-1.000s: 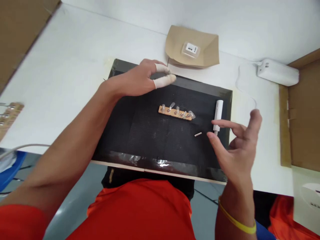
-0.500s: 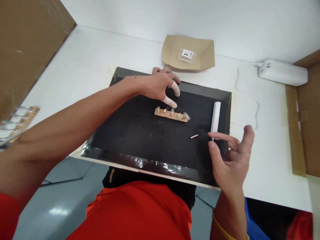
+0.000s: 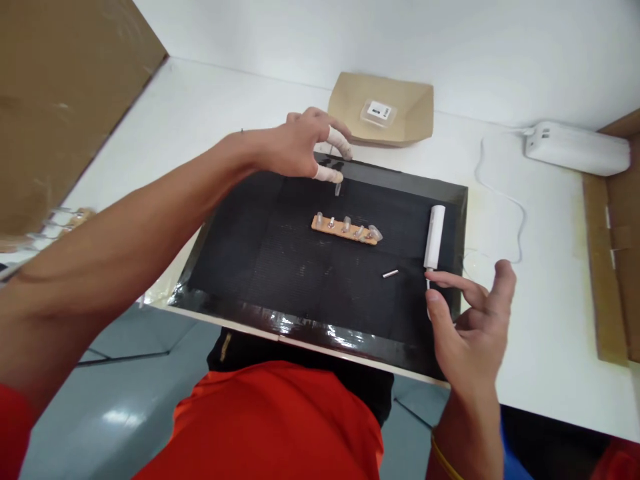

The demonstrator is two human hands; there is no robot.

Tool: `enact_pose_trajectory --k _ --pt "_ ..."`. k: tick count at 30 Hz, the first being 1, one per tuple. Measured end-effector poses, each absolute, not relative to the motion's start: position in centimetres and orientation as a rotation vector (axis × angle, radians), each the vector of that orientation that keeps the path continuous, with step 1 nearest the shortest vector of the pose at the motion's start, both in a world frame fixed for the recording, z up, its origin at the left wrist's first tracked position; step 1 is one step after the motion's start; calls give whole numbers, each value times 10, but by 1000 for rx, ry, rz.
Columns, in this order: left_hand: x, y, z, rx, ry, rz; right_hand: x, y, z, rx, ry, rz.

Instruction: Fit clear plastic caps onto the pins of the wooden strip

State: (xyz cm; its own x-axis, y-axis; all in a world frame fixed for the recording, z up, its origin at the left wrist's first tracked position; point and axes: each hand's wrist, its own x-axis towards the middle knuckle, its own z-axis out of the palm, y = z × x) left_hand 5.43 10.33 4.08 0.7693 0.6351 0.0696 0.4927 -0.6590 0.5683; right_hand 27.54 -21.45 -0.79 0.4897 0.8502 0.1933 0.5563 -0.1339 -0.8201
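My left hand (image 3: 305, 147), with white wrappings on thumb and index finger, hovers over the far edge of the black mat (image 3: 280, 267), its fingers apart. Just below the thumb tip is a small clear tube (image 3: 338, 189); whether the thumb touches it is unclear. Nearer me lies an orange-brown strip (image 3: 339, 230) with several small metal fittings, most carrying clear sleeves. My right hand (image 3: 473, 327) is open beside the lower end of a white cylindrical tool (image 3: 435, 237). A gap shows between its thumb and index finger, by the tool's thin white stem or cord.
A small metal rod (image 3: 390, 273) lies on the mat. Behind it stands a brown paper tray (image 3: 415, 110) holding a clear, labelled box (image 3: 379, 113). A white power unit (image 3: 577, 148) with a cable sits back right. Cardboard panels (image 3: 75, 87) flank the table.
My left hand has moved up and left, away from the strip, and the clear tube now shows below its thumb. My right hand stays near the white tool. The view has shifted slightly.
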Motion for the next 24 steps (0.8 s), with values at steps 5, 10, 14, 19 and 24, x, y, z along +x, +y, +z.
enact_pose_trajectory --k 5,10,14,19,24 --pt "40 107 46 2460 806 237 273 -213 -10 -1828 -1201 432" --pt "33 102 30 2594 730 6 272 -212 -13 -1829 -1221 416" --pt "32 96 18 2653 733 6 273 -213 -12 -1846 -1242 410" --pt "32 88 6 2657 782 108 272 -213 -12 -1860 -1239 412" --pt "25 83 12 2586 788 221 272 -214 -12 -1868 -1242 412"
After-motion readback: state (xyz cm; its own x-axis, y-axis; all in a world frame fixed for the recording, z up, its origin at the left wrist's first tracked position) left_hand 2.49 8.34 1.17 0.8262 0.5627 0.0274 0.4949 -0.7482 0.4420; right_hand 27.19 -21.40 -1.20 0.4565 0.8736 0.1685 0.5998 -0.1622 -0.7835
